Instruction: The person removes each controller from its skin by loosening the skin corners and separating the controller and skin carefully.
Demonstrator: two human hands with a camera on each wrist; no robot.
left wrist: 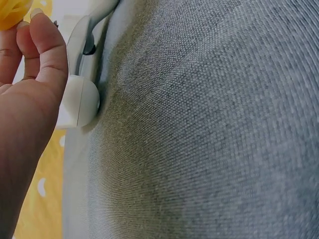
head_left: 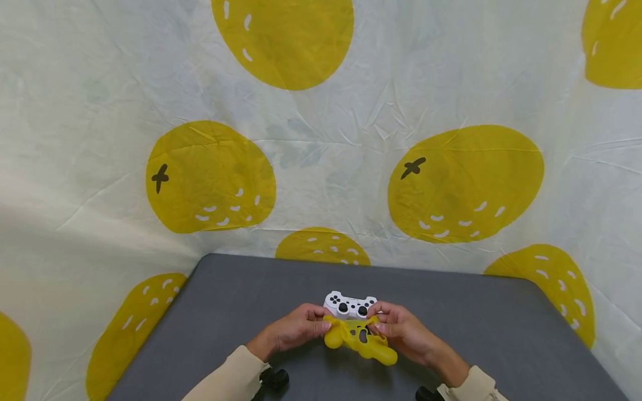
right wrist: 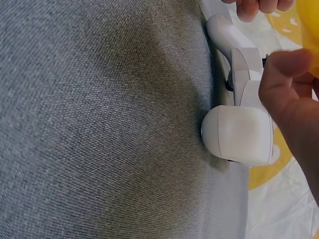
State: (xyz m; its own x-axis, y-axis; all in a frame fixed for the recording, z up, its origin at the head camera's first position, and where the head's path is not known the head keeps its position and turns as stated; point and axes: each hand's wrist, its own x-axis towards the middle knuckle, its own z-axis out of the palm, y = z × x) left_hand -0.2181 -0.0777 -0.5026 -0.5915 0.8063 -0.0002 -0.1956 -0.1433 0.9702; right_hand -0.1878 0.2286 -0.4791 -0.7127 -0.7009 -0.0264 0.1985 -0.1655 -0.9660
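Note:
A yellow rubbery game controller cover [head_left: 368,350] with cut-out holes is held up between both hands. My left hand [head_left: 298,328] pinches its left end between thumb and fingers. At the other end, my right hand [head_left: 403,333] grips the cover's edge. Just beyond it, a white game controller [head_left: 353,303] with black thumbsticks lies on the table, partly hidden by the cover in the head view. The left wrist view catches a bit of the yellow cover [left wrist: 11,12] at the fingertips. From the right wrist, the controller's rounded white grip [right wrist: 241,132] shows below the right thumb.
A dark grey cloth-covered table [head_left: 241,295] spreads beneath the hands. Behind and beside it hangs a white curtain [head_left: 331,167] printed with large yellow fruit. Black wrist devices [head_left: 275,379] sit at both cuffs.

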